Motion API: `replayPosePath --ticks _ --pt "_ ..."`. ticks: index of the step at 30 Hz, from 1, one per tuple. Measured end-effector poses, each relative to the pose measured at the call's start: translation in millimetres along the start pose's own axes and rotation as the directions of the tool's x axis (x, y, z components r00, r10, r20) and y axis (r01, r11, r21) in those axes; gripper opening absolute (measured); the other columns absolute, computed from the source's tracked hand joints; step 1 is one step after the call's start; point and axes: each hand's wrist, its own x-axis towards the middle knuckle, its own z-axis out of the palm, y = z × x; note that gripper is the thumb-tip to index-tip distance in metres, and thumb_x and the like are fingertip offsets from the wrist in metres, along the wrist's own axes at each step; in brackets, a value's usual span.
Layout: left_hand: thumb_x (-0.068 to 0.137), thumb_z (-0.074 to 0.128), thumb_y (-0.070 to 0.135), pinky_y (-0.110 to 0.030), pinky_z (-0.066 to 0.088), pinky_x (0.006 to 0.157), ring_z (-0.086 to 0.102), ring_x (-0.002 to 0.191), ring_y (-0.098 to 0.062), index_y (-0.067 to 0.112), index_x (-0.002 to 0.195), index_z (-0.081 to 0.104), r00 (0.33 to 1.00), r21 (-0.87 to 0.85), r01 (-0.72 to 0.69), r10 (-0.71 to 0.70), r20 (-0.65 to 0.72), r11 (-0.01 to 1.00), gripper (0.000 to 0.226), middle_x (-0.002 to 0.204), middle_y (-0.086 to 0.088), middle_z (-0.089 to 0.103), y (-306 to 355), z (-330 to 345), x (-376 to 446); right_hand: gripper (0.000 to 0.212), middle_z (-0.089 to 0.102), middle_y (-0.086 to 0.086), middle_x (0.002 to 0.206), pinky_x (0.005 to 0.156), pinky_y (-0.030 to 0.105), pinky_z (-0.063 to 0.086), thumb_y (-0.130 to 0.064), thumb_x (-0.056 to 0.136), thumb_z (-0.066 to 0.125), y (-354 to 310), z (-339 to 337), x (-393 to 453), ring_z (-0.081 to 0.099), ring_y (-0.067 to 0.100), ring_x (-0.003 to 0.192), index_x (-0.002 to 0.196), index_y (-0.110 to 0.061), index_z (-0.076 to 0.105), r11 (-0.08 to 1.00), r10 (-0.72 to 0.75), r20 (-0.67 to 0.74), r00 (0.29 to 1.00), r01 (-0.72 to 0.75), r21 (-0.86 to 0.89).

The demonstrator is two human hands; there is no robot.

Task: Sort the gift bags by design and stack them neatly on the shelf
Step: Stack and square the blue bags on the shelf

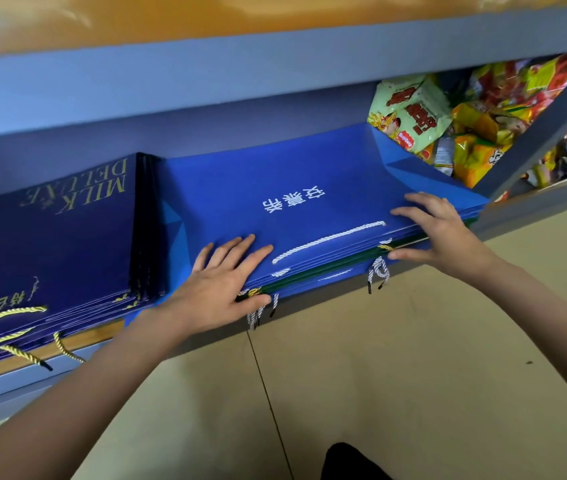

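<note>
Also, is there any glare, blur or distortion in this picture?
Head view: bright glare on the glossy orange top board; wide-angle distortion bends the shelf edge; the snack packets look slightly soft; white print on the blue gift bag stays readable.

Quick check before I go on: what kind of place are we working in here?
Probably a small shop or its stockroom. Grey metal shelving holds flat stacks of gift bags: navy ones printed MILK DELUXE beside a bright blue stack, with a heap of packaged snacks in the next bay.
</note>
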Motion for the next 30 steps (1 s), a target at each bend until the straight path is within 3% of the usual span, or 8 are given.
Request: replayPosePath --ticks 3,6,9,11,15,20,26,30 --pt "0.064 0.005 0.081 -0.037 -0.003 0.116 -0.001 0.144 -0.01 0.031 0.149 0.013 0.999 -0.063 0.013 -0.015 -0.031 0.998 0.099 0.158 0.007 0.006 20.8 -15.6 13.6 0.07 0.039 0.016 0.141 0.112 0.045 0.019 -0.042 0.068 0.07 -2.1 1.4 4.5 0.028 0.033 0.135 0.127 -0.008 0.055 1.0 0.006 -0.031 1.0 -0.005 0.027" --pt "0.091 0.018 0.067 -0.039 0.001 0.117 0.01 0.143 -0.013 0.025 0.149 0.018 0.996 0.074 -0.007 0.014 -0.089 0.997 0.072 0.157 0.004 0.014 39.0 -11.8 28.2 0.06 0.039 0.015 0.142 0.112 0.043 0.022 -0.032 0.072 0.074 -4.9 3.8 9.6 0.028 0.032 0.134 0.125 -0.009 0.058 0.999 -0.001 -0.034 0.999 0.003 0.043" --pt "0.095 0.025 0.045 -0.044 0.034 0.106 0.053 0.121 -0.022 0.012 0.133 0.052 0.974 0.197 -0.031 0.073 -0.214 0.98 0.057 0.135 -0.007 0.054 41.6 -1.6 32.4 0.051 0.046 0.016 0.135 0.112 0.045 0.02 -0.03 0.073 0.074 -1.7 4.2 15.6 0.036 0.035 0.13 0.119 -0.009 0.064 0.998 -0.064 -0.039 0.997 0.065 0.014" --pt "0.094 0.03 0.038 -0.042 0.043 0.097 0.065 0.102 -0.024 0.008 0.118 0.064 0.935 0.26 -0.069 0.154 -0.321 0.963 0.052 0.116 -0.008 0.067 33.7 5.5 35.1 0.046 0.058 0.017 0.121 0.108 0.05 0.025 -0.036 0.075 0.069 2.2 4.5 18.7 0.046 0.032 0.121 0.11 -0.007 0.069 0.977 -0.202 -0.09 0.975 0.194 -0.093" --pt "0.095 0.032 0.041 -0.039 0.031 0.099 0.066 0.101 -0.021 0.005 0.118 0.064 0.913 0.312 -0.126 0.234 -0.336 0.942 0.053 0.118 -0.006 0.067 17.5 3.6 30.4 0.043 0.065 0.011 0.1 0.089 0.04 0.038 -0.04 0.082 0.056 0.5 -1.9 22.5 0.047 0.025 0.1 0.102 -0.005 0.07 0.915 -0.362 -0.234 0.903 0.295 -0.277" --pt "0.094 0.024 0.05 -0.045 0.031 0.1 0.064 0.105 -0.024 0.007 0.123 0.061 0.944 0.319 -0.081 0.175 -0.279 0.944 0.063 0.123 -0.006 0.064 10.1 9.9 24.2 0.042 0.066 0.011 0.098 0.083 0.044 0.044 -0.039 0.077 0.066 4.4 4.7 20.8 0.049 0.027 0.098 0.101 -0.005 0.069 0.869 -0.402 -0.141 0.905 0.329 -0.368" --pt "0.102 0.01 0.044 -0.044 0.029 0.103 0.061 0.111 -0.023 0.011 0.135 0.045 0.939 0.35 -0.129 0.228 -0.257 0.928 0.058 0.132 -0.005 0.058 -1.4 10.7 14.3 0.064 0.055 0.014 0.122 0.091 0.048 0.042 -0.048 0.076 0.058 1.4 -0.8 14.9 0.05 0.035 0.109 0.126 -0.008 0.057 0.967 -0.175 0.066 0.982 0.184 -0.178" --pt "0.089 0.024 0.063 -0.046 0.024 0.105 0.044 0.124 -0.023 0.017 0.144 0.03 0.954 0.428 -0.126 0.227 -0.195 0.895 0.072 0.141 -0.008 0.048 -26.4 17.0 -5.3 0.079 0.043 0.015 0.137 0.104 0.046 0.033 -0.051 0.076 0.063 -3.2 12.3 3.0 0.042 0.034 0.123 0.138 -0.006 0.043 0.954 -0.126 0.093 0.988 0.147 -0.262"
